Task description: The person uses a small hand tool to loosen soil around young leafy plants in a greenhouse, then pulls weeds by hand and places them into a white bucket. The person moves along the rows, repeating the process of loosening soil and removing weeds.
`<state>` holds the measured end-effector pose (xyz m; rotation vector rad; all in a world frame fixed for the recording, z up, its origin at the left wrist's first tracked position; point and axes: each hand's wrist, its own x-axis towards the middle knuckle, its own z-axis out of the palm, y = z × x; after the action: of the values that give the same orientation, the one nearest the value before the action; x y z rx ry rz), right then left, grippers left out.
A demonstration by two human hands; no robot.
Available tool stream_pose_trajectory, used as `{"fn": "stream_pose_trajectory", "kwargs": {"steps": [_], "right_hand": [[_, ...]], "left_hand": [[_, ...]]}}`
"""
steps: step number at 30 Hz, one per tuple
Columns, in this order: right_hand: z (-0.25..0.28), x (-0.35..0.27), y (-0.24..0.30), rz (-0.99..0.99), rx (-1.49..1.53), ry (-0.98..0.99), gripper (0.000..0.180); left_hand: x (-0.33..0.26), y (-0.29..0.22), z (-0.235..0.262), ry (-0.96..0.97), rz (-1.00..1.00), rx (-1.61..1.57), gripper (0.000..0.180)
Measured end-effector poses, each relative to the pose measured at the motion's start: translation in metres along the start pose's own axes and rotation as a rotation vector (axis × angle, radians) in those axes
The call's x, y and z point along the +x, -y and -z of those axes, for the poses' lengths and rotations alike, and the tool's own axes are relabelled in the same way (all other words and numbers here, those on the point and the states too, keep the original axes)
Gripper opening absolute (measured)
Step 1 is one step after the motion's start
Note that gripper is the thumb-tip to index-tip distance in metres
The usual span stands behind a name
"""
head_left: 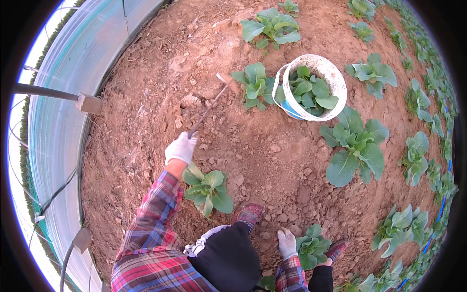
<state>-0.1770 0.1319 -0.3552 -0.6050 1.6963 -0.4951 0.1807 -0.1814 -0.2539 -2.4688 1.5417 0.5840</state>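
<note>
My left hand (180, 149), in a white glove, is closed round the thin wooden handle of a small hoe (208, 110). The hoe slants up and away over the soil, its head at the far end. A leafy green cabbage plant (210, 189) grows just below that hand. Low down near my feet, my right hand (287, 243), also gloved, has its fingers stretched toward the soil, with nothing visible in them. Right beside it stands another young cabbage plant (313, 246).
A white bucket (339, 89) with loose green leaves inside stands on the soil ahead. More cabbage plants (356, 148) grow to the right, with a blue line (442, 209) along the far right. Plastic sheeting (63, 146) walls the left side, with a pole ending in a block (88, 104).
</note>
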Motion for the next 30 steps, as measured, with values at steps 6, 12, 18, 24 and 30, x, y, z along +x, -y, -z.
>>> {"fn": "stream_pose_trajectory", "kwargs": {"steps": [6, 12, 18, 24, 30], "right_hand": [[0.002, 0.000, 0.005, 0.073, -0.069, 0.017, 0.035], [0.001, -0.006, 0.020, -0.007, -0.077, 0.023, 0.034], [-0.004, -0.005, 0.015, -0.004, -0.045, 0.019, 0.034], [0.001, -0.001, -0.007, 0.028, -0.039, 0.020, 0.033], [-0.009, 0.008, -0.004, 0.021, -0.002, 0.028, 0.035]], "left_hand": [[0.019, 0.013, -0.032, 0.063, -0.027, 0.091, 0.054], [-0.020, 0.070, -0.042, 0.163, -0.114, 0.167, 0.049], [-0.026, 0.071, -0.048, 0.043, -0.148, 0.082, 0.040], [-0.034, 0.043, -0.054, 0.097, -0.046, 0.009, 0.040], [0.022, 0.074, -0.055, 0.061, -0.297, 0.017, 0.043]]}}
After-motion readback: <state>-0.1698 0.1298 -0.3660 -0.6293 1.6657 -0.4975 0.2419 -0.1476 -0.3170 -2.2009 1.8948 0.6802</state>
